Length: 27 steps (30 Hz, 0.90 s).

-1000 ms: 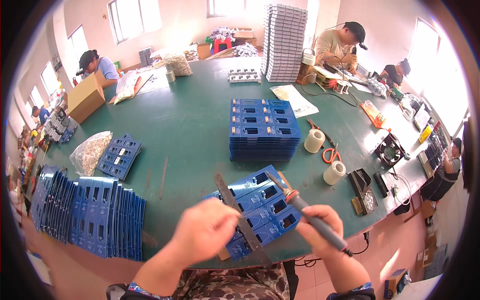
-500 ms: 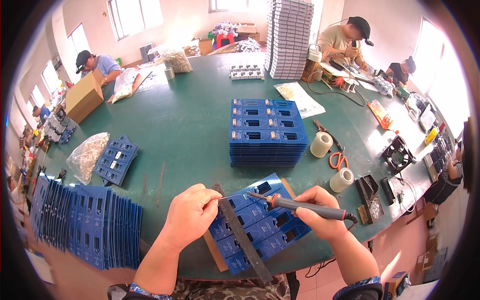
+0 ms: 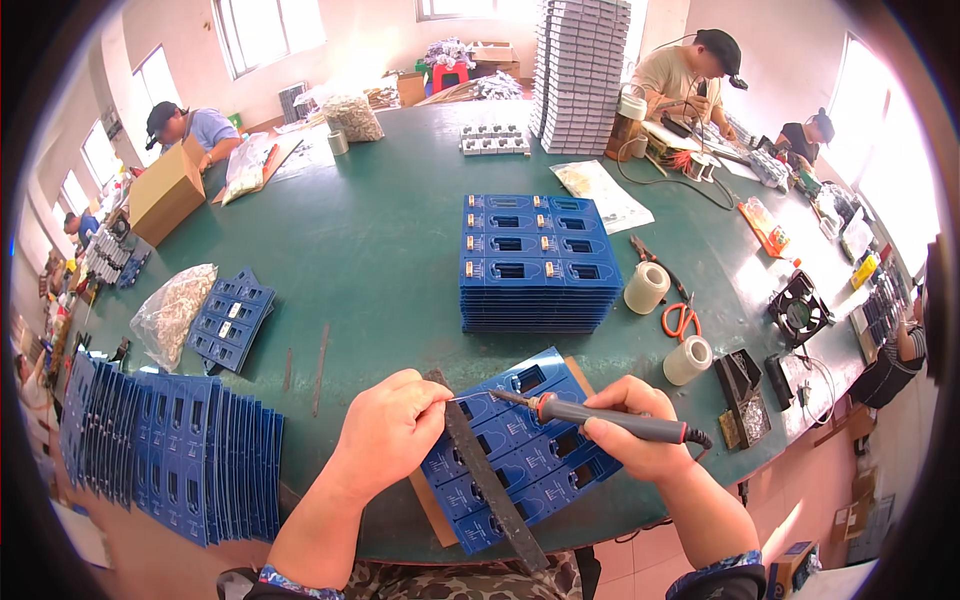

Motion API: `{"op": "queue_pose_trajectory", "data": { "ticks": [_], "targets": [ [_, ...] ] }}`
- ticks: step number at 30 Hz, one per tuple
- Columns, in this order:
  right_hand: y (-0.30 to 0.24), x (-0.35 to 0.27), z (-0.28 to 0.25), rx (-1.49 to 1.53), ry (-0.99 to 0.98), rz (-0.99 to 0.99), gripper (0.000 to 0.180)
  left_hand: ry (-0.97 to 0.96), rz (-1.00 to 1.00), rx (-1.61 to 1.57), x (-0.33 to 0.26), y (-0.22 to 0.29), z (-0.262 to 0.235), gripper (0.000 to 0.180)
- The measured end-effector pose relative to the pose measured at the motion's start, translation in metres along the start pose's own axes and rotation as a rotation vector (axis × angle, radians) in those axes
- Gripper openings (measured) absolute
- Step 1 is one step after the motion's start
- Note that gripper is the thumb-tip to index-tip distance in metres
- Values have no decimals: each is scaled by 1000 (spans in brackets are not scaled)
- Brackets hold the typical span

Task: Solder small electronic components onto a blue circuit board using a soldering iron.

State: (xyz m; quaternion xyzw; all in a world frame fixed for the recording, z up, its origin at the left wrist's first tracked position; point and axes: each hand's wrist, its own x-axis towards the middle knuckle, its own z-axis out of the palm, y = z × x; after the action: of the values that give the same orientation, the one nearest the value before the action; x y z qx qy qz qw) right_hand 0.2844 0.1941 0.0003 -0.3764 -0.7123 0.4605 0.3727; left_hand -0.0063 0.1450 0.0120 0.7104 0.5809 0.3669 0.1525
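Iron and wire: While the right hand (image 3: pixel 640 425) grips a soldering iron (image 3: pixel 615 420) by its grey handle, the left hand (image 3: pixel 395 430) pinches a thin wire (image 3: pixel 466 398) between closed fingertips, its free end directed at the iron's tip.
Blue panel: the blue panel (image 3: pixel 535 462) with dark cutouts lies askew on a brown sheet (image 3: pixel 432 508) at the near edge of the bench (image 3: pixel 360 250), partly under a dark bar (image 3: pixel 490 480).
Soldering step: this looks like making a joint near the panel's far edge; whether tip, wire and panel touch is too small to tell.
Next move: it probably calls for a steady tip on the joint, a little wire fed in, then both lifted clear.
Dark bar: it crosses the panel diagonally, hiding part of it, so the left hand must work over its far end.
Iron's cable: the cable (image 3: pixel 704 440) curls behind the right hand and could tug.
Beyond the panel: a tall stack of blue panels (image 3: pixel 540 265) limits reach forward.
Right side: orange-handled pliers (image 3: pixel 682 318) lie near two pale rolls, with a black tray (image 3: pixel 742 400) farther right.
Left side: a row of upright panels (image 3: pixel 205 455) and a bag of pale parts (image 3: pixel 175 315) sit well apart from the work.
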Motion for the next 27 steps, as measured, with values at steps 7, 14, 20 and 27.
{"op": "queue_pose_trajectory", "data": {
  "ticks": [7,14,20,27],
  "targets": [
    [0,-3,-1,-24,-2,-71,25,-40,-6,8,1,1,3,13],
    [-10,-5,0,-62,-2,-89,23,-62,-8,42,1,6,3,12],
    [-2,-5,1,-32,71,-26,24,-55,1,45,1,5,4,12],
    [-1,-2,4,-64,53,-37,25,-51,9,61,1,5,4,12]
  ]
}}
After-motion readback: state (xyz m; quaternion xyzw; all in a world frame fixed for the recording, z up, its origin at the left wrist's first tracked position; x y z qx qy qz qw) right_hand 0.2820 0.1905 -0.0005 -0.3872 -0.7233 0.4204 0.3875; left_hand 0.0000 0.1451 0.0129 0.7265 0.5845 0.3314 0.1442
